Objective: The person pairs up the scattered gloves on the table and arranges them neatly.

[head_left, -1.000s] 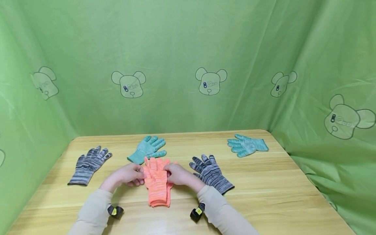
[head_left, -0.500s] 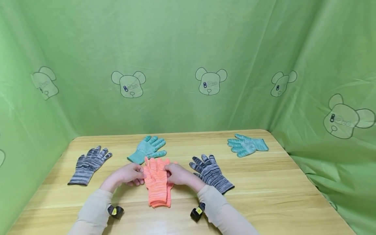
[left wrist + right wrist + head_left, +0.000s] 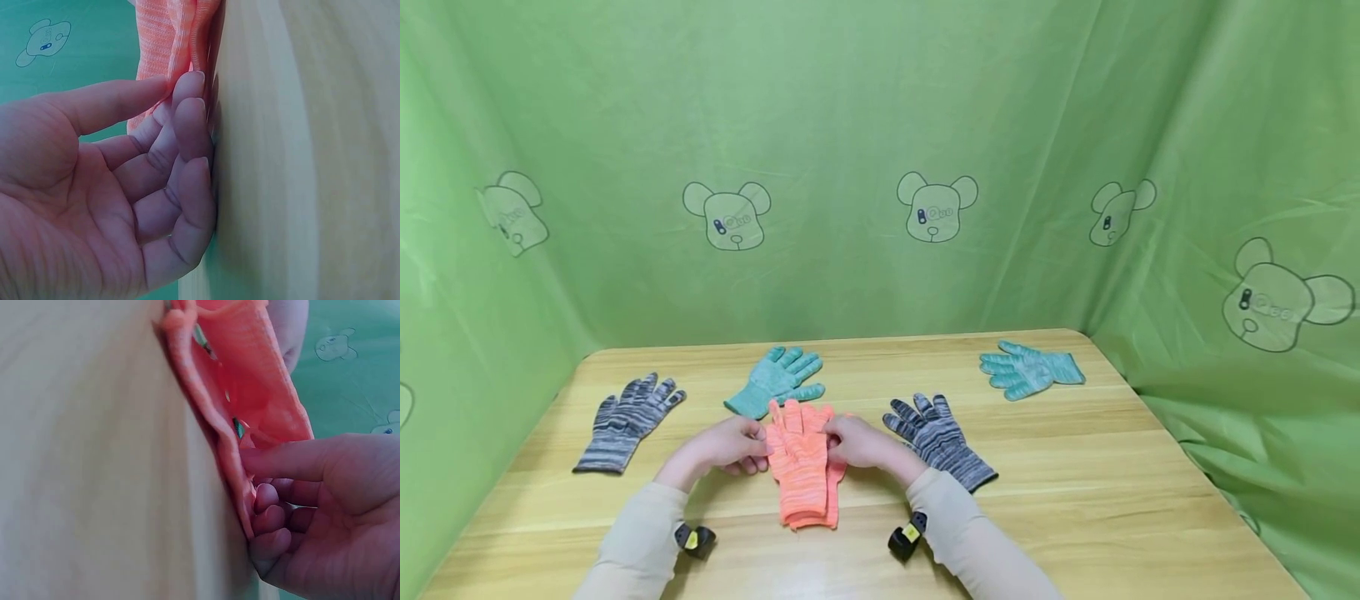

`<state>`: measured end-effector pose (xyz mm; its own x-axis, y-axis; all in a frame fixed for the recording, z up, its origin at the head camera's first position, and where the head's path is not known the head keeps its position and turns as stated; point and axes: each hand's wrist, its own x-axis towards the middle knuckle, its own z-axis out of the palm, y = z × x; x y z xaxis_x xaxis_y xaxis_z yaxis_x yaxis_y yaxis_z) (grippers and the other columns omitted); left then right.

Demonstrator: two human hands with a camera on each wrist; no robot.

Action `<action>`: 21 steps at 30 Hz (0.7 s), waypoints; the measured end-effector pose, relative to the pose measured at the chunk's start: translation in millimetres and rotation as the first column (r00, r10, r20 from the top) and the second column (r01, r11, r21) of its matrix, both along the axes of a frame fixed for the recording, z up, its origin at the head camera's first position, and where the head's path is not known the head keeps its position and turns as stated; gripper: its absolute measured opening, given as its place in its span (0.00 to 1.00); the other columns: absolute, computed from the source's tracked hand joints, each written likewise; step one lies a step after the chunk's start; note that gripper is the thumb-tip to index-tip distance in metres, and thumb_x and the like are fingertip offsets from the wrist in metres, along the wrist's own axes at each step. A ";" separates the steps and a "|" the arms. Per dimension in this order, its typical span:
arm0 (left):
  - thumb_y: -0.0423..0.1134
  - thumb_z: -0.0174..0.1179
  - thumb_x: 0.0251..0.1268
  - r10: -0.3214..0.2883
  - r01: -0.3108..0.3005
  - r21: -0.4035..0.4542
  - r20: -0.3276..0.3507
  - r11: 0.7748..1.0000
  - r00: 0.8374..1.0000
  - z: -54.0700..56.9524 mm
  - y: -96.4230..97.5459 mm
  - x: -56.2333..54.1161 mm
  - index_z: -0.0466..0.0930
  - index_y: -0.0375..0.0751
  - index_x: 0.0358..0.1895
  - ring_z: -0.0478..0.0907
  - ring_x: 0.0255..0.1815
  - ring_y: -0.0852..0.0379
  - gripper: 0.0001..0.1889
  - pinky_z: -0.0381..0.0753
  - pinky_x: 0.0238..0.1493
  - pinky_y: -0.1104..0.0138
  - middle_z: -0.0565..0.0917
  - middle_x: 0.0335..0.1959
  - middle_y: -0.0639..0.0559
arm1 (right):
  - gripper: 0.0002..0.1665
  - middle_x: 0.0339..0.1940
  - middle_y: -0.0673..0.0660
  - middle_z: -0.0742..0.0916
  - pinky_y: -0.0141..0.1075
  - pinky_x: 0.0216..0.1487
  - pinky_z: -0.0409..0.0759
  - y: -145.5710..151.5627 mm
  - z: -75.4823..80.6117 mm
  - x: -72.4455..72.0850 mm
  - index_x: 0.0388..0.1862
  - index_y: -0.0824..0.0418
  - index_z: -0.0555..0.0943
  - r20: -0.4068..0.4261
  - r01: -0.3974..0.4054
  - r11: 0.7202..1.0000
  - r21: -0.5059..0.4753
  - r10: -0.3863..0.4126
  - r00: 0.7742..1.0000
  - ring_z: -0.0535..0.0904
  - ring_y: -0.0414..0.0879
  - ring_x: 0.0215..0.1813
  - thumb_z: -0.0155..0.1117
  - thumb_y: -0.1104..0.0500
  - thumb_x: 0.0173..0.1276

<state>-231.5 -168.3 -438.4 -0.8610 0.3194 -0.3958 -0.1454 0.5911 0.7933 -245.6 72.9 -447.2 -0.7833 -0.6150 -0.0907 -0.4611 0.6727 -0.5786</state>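
Two orange knit gloves lie stacked near the table's middle, cuffs toward me. The upper orange glove [image 3: 801,475] covers most of the lower orange glove [image 3: 834,492], which peeks out along the right. My left hand [image 3: 734,445] pinches the upper glove's left edge between thumb and index finger, the other fingers curled against the tabletop. On the opposite side my right hand [image 3: 855,443] pinches the lower glove's edge, its thumb [image 3: 284,461] on top. A gap shows between both gloves in the right wrist view, where the upper one arches up.
Behind the stack lies a teal glove [image 3: 775,383], with another teal glove [image 3: 1032,371] at the back right. A grey-black striped glove [image 3: 627,423] rests at left; a second striped glove [image 3: 943,443] sits beside my right wrist. Green curtains [image 3: 850,108] enclose the wooden table [image 3: 1097,500].
My right hand has shifted slightly right, and the lower orange glove shows a little more on that side. My left hand stays in place.
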 end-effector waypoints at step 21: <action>0.36 0.56 0.67 -0.028 0.028 0.036 -0.004 0.999 1.000 1.8 -1.8 0.2 0.75 0.39 0.33 0.77 0.23 0.61 0.05 0.74 0.24 0.71 0.84 0.24 0.51 | 0.06 0.25 0.51 0.80 0.30 0.31 0.73 37.6 22.6 -17.7 0.30 0.61 0.77 0.212 0.178 0.963 -0.203 -0.134 0.968 0.74 0.42 0.29 0.63 0.70 0.60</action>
